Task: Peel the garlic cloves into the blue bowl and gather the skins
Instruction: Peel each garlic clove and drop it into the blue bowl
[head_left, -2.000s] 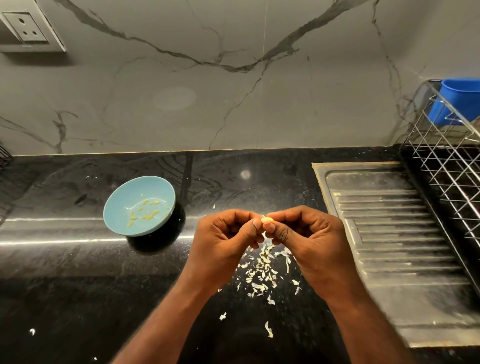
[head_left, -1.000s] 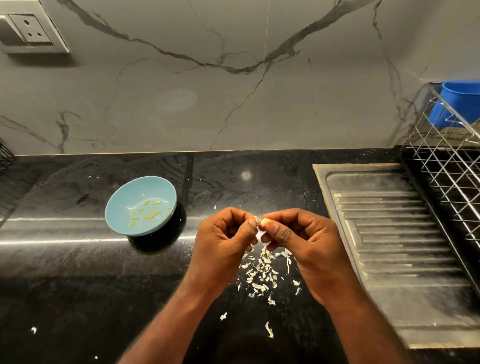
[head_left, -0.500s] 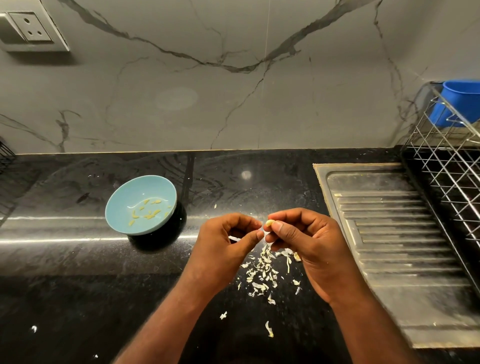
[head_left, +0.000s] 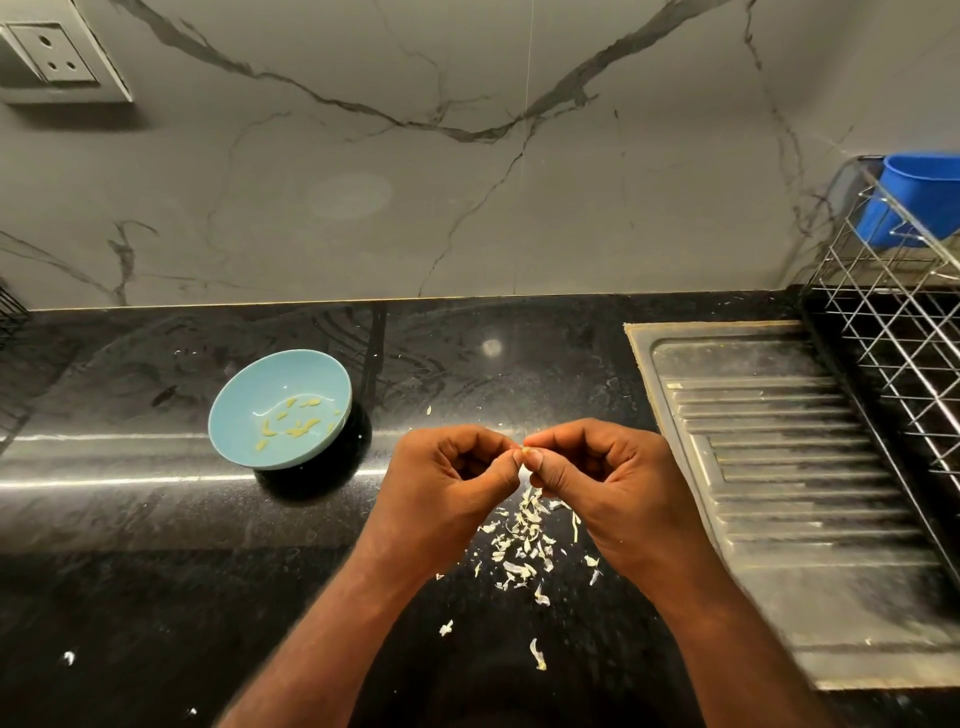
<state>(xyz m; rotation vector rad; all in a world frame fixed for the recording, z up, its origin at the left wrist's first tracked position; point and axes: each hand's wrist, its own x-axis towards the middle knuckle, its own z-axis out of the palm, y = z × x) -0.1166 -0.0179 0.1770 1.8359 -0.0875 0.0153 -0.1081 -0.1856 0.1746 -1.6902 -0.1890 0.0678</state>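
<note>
A small pale garlic clove (head_left: 525, 451) is pinched between the fingertips of my left hand (head_left: 447, 480) and my right hand (head_left: 602, 483), held above the black counter. Only its tip shows. Both hands have their fingers curled. Under them lies a loose pile of white garlic skins (head_left: 524, 543), with stray bits nearer the front edge. The light blue bowl (head_left: 244, 415) stands to the left of my hands, tilted toward me, with several peeled yellowish cloves (head_left: 296, 421) inside.
A steel ribbed drainboard (head_left: 789, 483) lies to the right. A wire dish rack (head_left: 904, 312) with a blue container (head_left: 919, 197) stands at the far right. A marble wall with a socket (head_left: 57, 60) rises behind the counter.
Half a second ago my hands were slightly apart, the left holding a bit of skin. Now their fingertips meet again on the clove. The bowl and the skin pile have not moved.
</note>
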